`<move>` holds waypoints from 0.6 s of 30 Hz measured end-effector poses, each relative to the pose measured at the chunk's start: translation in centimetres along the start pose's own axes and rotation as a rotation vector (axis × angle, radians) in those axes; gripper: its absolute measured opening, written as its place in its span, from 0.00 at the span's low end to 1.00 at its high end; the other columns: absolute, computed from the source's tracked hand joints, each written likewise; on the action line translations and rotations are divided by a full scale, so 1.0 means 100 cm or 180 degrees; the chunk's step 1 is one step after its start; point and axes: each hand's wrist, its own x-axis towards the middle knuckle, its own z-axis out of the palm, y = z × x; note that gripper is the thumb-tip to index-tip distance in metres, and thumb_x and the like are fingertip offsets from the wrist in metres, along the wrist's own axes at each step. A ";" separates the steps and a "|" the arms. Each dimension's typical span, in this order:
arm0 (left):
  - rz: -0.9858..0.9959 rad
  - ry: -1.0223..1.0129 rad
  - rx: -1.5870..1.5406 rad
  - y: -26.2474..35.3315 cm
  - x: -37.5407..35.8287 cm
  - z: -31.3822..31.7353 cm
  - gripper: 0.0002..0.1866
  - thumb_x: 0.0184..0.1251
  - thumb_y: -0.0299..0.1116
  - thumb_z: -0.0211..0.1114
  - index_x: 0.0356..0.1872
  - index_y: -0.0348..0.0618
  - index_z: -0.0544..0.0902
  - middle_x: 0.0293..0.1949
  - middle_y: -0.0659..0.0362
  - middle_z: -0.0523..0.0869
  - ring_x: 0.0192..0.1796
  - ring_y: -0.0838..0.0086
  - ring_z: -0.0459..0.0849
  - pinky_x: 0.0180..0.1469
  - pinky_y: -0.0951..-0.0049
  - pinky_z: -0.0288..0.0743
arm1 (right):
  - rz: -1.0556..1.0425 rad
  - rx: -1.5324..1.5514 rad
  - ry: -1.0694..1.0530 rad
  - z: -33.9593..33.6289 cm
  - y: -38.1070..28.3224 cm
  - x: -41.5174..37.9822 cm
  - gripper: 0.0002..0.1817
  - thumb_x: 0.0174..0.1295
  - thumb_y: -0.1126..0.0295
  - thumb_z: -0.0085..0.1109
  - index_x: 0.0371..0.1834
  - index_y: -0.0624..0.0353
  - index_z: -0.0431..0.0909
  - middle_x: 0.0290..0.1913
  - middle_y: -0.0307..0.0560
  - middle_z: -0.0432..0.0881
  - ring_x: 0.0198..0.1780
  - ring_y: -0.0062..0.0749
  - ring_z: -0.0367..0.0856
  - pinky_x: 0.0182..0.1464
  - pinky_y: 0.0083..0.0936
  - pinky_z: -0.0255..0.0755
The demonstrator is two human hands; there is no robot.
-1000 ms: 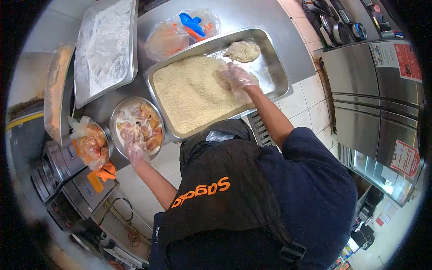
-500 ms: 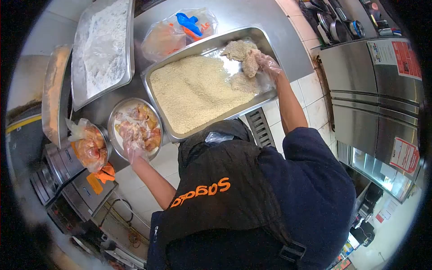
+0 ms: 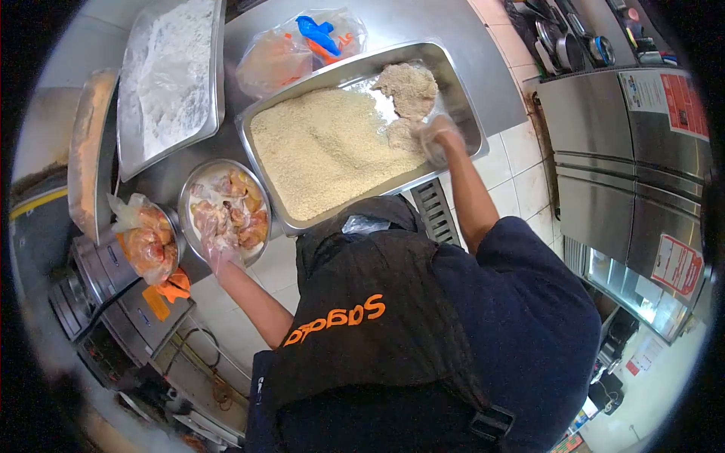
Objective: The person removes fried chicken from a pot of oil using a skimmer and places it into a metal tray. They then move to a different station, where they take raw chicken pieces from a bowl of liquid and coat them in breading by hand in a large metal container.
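My left hand (image 3: 219,240), in a clear plastic glove, reaches into a round metal bowl (image 3: 183,204). Its fingers close around raw chicken (image 3: 245,219) wet with a whitish liquid; the fingertips are partly hidden among the pieces. A large metal tray (image 3: 455,69) holds a bed of pale breadcrumbs (image 3: 321,143). Two flat crumb-coated pieces lie at its right end, a larger upper one (image 3: 409,89) and a lower one (image 3: 404,134). Beside the lower piece, near the tray's right side, my gloved right hand (image 3: 439,137) is open with bent fingers, holding nothing visible.
At the upper left stands a metal tray of white flour (image 3: 170,83). A container of orange-brown crumbs (image 3: 92,151) stands left of it. Below is a plastic bag of raw chicken (image 3: 149,238). Behind the breadcrumb tray lies a clear bag (image 3: 276,64) with a blue item (image 3: 317,34).
My right hand has let go of the upper coated piece, which now lies flat, and has moved down towards the lower one. My left hand has stayed in the bowl.
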 end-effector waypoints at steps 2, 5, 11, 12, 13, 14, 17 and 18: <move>0.0023 0.0069 0.0014 0.000 0.000 -0.005 0.22 0.61 0.35 0.55 0.56 0.42 0.68 0.50 0.55 0.74 0.46 0.68 0.75 0.46 0.73 0.70 | 0.0024 0.0250 0.0063 0.009 -0.010 -0.014 0.34 0.42 0.46 0.62 0.40 0.70 0.77 0.44 0.64 0.77 0.49 0.48 0.76 0.48 0.34 0.69; 0.0007 0.0179 0.0049 -0.001 0.001 -0.012 0.22 0.61 0.37 0.54 0.55 0.41 0.69 0.48 0.55 0.75 0.45 0.69 0.75 0.45 0.73 0.70 | 0.0051 0.0520 -0.0071 -0.001 -0.012 -0.022 0.34 0.41 0.48 0.64 0.44 0.69 0.76 0.45 0.62 0.78 0.49 0.46 0.77 0.49 0.34 0.69; 0.0006 0.0326 0.0240 0.000 0.000 -0.018 0.21 0.62 0.39 0.54 0.53 0.40 0.72 0.45 0.55 0.76 0.42 0.70 0.75 0.43 0.73 0.70 | -0.0997 0.0868 -0.0486 -0.058 -0.002 -0.026 0.28 0.46 0.56 0.63 0.44 0.69 0.75 0.41 0.57 0.80 0.42 0.40 0.78 0.45 0.33 0.70; -0.0014 0.0312 0.0236 0.000 -0.002 -0.017 0.21 0.62 0.39 0.54 0.53 0.40 0.72 0.45 0.55 0.76 0.42 0.70 0.75 0.43 0.73 0.70 | -0.0854 0.0859 -0.0383 -0.067 0.000 -0.029 0.26 0.45 0.55 0.63 0.41 0.66 0.77 0.37 0.55 0.81 0.37 0.42 0.79 0.43 0.33 0.71; 0.0009 0.0310 0.0557 0.005 -0.007 -0.012 0.21 0.62 0.39 0.53 0.54 0.40 0.71 0.46 0.55 0.76 0.42 0.70 0.75 0.43 0.72 0.70 | -0.1204 0.0910 0.0049 -0.069 0.006 -0.033 0.24 0.48 0.54 0.61 0.38 0.66 0.77 0.37 0.57 0.81 0.39 0.45 0.80 0.43 0.34 0.71; 0.0042 0.0324 0.0870 0.012 -0.014 -0.007 0.20 0.63 0.39 0.51 0.54 0.41 0.71 0.46 0.55 0.76 0.43 0.70 0.75 0.44 0.72 0.70 | -0.1221 0.0892 0.0050 -0.071 0.011 -0.029 0.24 0.48 0.54 0.61 0.38 0.66 0.77 0.37 0.57 0.81 0.39 0.45 0.80 0.43 0.34 0.71; -0.0236 0.0481 -0.0318 0.033 -0.031 0.022 0.20 0.63 0.36 0.53 0.55 0.42 0.70 0.47 0.55 0.76 0.43 0.70 0.75 0.45 0.73 0.70 | -0.0332 -0.0298 0.0997 -0.068 0.004 -0.034 0.21 0.53 0.54 0.55 0.36 0.65 0.76 0.39 0.60 0.79 0.42 0.51 0.78 0.43 0.40 0.71; -0.0232 0.0490 -0.0317 0.027 -0.022 0.016 0.20 0.63 0.36 0.53 0.55 0.42 0.70 0.47 0.55 0.76 0.43 0.70 0.75 0.45 0.73 0.70 | -0.0341 -0.0296 0.0992 -0.053 0.010 -0.032 0.21 0.53 0.54 0.55 0.36 0.65 0.76 0.39 0.60 0.79 0.42 0.51 0.78 0.43 0.40 0.71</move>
